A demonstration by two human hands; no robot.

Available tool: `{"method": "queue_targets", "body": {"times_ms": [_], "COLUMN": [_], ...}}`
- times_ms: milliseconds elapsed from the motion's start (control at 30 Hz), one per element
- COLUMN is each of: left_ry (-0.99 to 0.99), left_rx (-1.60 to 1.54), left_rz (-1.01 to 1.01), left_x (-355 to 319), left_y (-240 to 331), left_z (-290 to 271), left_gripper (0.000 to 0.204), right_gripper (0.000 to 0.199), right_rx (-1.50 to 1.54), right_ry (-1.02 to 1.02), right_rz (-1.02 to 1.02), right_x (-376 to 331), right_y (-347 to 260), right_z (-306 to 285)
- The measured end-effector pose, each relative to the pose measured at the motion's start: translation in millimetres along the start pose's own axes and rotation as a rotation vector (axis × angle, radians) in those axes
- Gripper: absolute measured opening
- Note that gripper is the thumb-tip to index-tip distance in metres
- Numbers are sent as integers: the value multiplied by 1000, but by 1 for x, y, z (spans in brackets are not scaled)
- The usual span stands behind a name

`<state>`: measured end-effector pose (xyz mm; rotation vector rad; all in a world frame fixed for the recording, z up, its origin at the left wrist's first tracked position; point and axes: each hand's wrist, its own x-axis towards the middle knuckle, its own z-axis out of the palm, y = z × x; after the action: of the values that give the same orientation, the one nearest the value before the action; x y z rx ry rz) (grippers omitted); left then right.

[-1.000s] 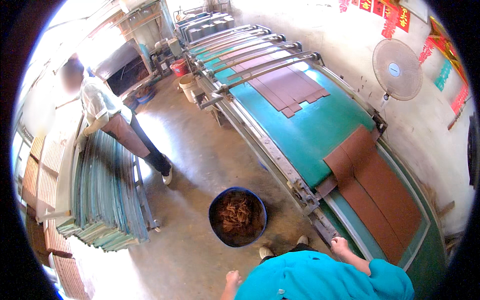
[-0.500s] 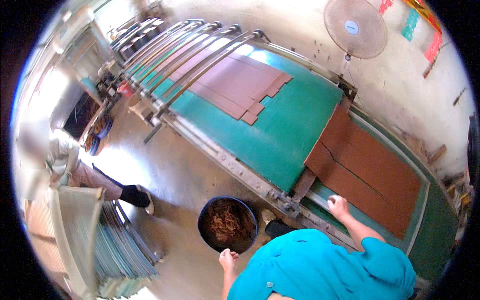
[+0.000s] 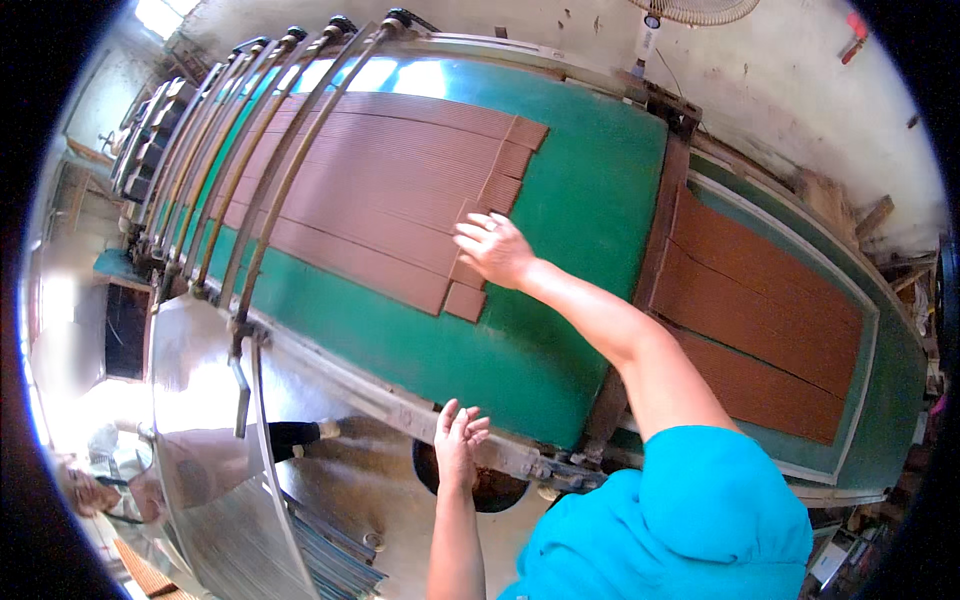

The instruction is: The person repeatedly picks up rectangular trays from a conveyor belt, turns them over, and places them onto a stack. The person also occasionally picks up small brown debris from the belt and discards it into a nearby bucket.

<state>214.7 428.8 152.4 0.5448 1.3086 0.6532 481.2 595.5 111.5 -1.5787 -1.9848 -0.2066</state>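
My right hand reaches over the green belt, fingers spread, at the ragged right end of a ribbed brown sheet. Whether its fingertips touch the sheet I cannot tell. The sheet looks cut into long strips, with short end pieces lying loosely along that end. My left hand is held palm up by the near metal rail of the belt, fingers apart and holding nothing. Farther right, past a dark crossbar, more brown sheets lie inside a pale rectangular frame.
Several rods cross above the belt at the left. A dark tub stands on the floor below the rail. At the lower left a co-worker is beside a large mesh frame. A fan is by the far wall.
The view has turned left. My right hand has gone from the near rail to the brown sheet's end. My left hand has risen from beside the tub. The mesh frame now stands nearer the belt.
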Motion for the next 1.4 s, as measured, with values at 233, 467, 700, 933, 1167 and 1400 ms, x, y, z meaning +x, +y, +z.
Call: {"method": "queue_targets", "body": {"times_ms": [233,467,700,933,1167,1400], "left_ry": [-205,-325,-403,-508,-382,222], "left_rx": [-262,-208,-71,-210,-324,365], "left_rz": [-215,-310,-420,-528,-148,389], "left_x": [79,104,101,100,-41,-158], "left_y": [31,22,14,-2,-12,-57], "left_z": [37,78,93,119,53,-113], "left_gripper": [64,67,67,58,48,72], "right_gripper": [39,53,65,46,44,48], "right_rx": [39,-135,-328,19,141,353], "right_ry": [-307,-49,-416,-260,-151,-85], "right_rz": [-202,370,768,504,402,-35], "right_x": [-4,-1,28,-151,-170,-216], "right_y": [59,160,201,-59,-178,-323], "right_z": [7,-8,-19,-38,-112,-90]}}
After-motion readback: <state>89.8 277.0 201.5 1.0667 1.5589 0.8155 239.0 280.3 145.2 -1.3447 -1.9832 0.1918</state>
